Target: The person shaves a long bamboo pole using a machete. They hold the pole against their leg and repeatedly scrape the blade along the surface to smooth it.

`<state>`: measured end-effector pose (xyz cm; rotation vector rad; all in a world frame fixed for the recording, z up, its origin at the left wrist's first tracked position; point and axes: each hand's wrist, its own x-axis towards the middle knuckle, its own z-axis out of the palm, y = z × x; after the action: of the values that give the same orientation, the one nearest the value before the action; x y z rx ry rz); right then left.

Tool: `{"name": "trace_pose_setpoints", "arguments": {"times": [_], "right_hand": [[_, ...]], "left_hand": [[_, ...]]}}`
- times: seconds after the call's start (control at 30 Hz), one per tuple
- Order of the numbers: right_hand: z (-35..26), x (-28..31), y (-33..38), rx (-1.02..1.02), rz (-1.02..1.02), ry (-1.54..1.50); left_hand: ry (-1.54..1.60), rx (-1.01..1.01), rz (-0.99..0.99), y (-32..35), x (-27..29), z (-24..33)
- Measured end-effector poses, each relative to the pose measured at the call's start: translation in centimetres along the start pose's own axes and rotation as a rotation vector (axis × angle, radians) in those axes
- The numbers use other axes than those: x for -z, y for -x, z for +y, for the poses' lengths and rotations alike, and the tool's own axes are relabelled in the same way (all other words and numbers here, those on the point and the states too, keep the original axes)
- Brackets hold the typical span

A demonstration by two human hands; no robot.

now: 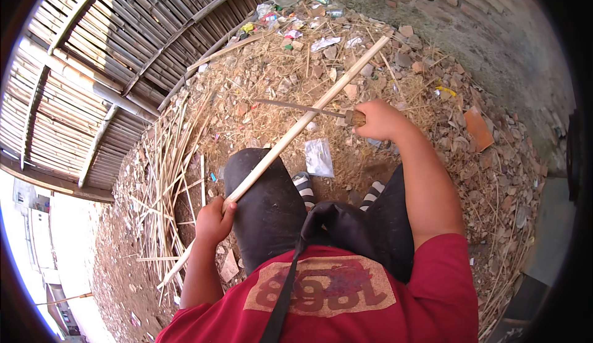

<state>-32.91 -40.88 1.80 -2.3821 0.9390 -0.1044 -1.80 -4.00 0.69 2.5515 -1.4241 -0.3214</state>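
My left hand point(214, 221) is closed around the lower part of a long, pale strip of bamboo point(290, 134). The strip runs up and to the right across my left thigh, its far end over the littered ground. In my right hand point(382, 121) is a knife point(302, 106), gripped by its brown wooden handle. Its long, narrow blade points left and crosses the strip well above my knee. Whether the edge touches the strip or only passes over it, I cannot tell.
Several split bamboo strips point(167, 185) lie heaped on the left. A bamboo slat wall point(142, 28) stands at the far left, a brick wall point(469, 34) at the far right. Shavings, rubble and a white plastic packet point(319, 158) cover the ground by my sandalled feet.
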Motion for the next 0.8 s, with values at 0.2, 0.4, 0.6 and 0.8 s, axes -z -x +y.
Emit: {"name": "trace_pose_setpoints", "arguments": {"times": [0.2, 0.4, 0.6, 0.8], "right_hand": [[0.0, 1.4, 0.8, -0.061, -0.003, 0.014], [2.2, 2.2, 1.0, -0.111, 0.039, 0.037], [1.9, 2.6, 1.4, -0.139, 0.050, -0.015], [1.8, 0.9, 0.4, -0.114, -0.010, 0.018]], "left_hand": [[0.102, 0.003, -0.039, -0.4, 0.5, -0.6], [0.243, 0.163, -0.299, -1.0, 2.5, -0.4], [0.040, 0.075, -0.090, -0.6, 3.2, 1.7], [-0.066, 0.016, 0.082, 0.0, 0.8, 1.1]]}}
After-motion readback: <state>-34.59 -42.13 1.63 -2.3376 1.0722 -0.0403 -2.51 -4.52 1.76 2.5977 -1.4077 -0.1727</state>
